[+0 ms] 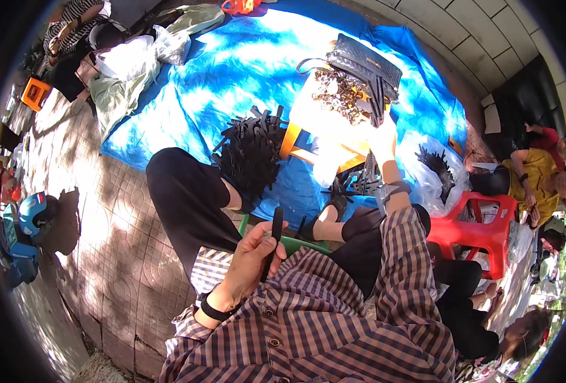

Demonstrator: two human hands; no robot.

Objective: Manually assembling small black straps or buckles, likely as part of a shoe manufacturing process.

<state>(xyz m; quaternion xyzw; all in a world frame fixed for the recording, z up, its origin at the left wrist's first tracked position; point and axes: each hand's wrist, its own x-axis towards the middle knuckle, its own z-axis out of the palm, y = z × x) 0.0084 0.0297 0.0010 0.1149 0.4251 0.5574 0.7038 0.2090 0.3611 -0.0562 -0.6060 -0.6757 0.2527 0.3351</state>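
Upright in my left hand (251, 258) is a narrow black strap (274, 241), pinched between thumb and fingers in front of my chest. My right hand (382, 137) reaches out to the right edge of an orange stool (290, 140). Strong sun washes out its fingers, so their grip cannot be read. Just beyond it, several black straps (377, 102) hang down beside a heap of small gold-coloured metal pieces (340, 96) on the stool. Behind the heap lies a black quilted bag (364, 60). A thick bundle of black straps (251, 150) stands by my left knee.
A blue tarp (200, 83) spreads under the stool. To the right are a clear plastic bag (430, 172) with black pieces and a red stool (477, 223). People sit on the right, one in a yellow top (538, 182). A blue scooter (21, 236) stands left.
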